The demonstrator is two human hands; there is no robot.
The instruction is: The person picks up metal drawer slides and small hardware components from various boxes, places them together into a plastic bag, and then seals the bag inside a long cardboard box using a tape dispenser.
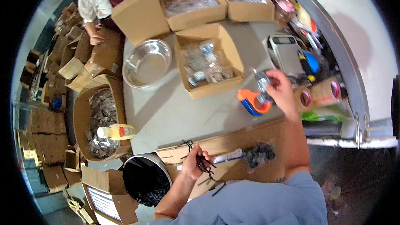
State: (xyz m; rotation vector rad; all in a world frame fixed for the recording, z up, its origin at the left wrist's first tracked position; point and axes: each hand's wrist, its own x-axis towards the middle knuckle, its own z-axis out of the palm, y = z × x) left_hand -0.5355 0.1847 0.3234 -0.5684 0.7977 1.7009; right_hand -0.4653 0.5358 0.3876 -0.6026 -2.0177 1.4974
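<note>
My left hand [191, 164] is closed around a bunch of thin black strips [204, 165], whose ends stick out on both sides near the table's front edge. Over the right part of the table, my right hand [281, 89] pinches a small clear plastic packet [262, 82] with something greyish inside; its exact content is too small to tell. Just below that packet lies an orange and blue tape dispenser [249, 105]. An open cardboard box [189, 88] of small clear bagged items stands to the left of my right hand. Below my left hand, more black strips [216, 185] hang against my shirt.
A steel bowl [130, 81] stands at the table's left. Left of the table are a carton [79, 121] with a yellow bottle [121, 132] and a bucket of black strips [146, 179]. A scale [287, 56] and tape rolls [326, 91] sit right. Another person's hand [96, 37] shows far left.
</note>
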